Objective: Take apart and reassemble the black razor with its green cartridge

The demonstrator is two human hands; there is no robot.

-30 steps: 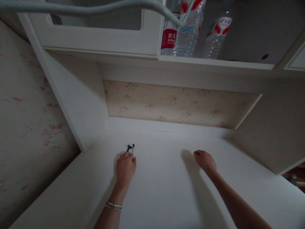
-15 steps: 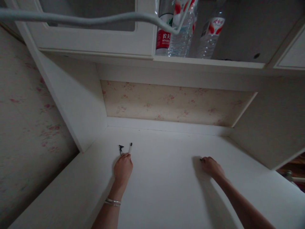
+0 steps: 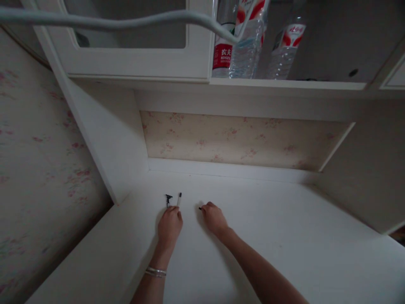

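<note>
On the white desktop (image 3: 253,236), my left hand (image 3: 170,224) is closed with its knuckles up. A slim pen with a pale barrel and black tip (image 3: 179,199) sticks out past its fingers. Beside the pen, a small black T-headed thing (image 3: 168,197) also shows beyond the fingertips; its lower end is hidden by the hand. My right hand (image 3: 215,217) is a short way to the right, its fingers pinched on a small dark piece (image 3: 200,208), mostly covered. The kind of that piece cannot be made out.
Above is a shelf (image 3: 284,84) with several plastic bottles (image 3: 247,46), next to a white cabinet door (image 3: 136,63). A pale curved bar (image 3: 126,23) crosses the top left. Side panels (image 3: 107,139) and a floral-papered back (image 3: 234,137) enclose the desktop.
My right hand has moved left across the desktop, close to my left hand, with the small dark piece still pinched. My left hand keeps its place by the pen. The view has shifted slightly.
</note>
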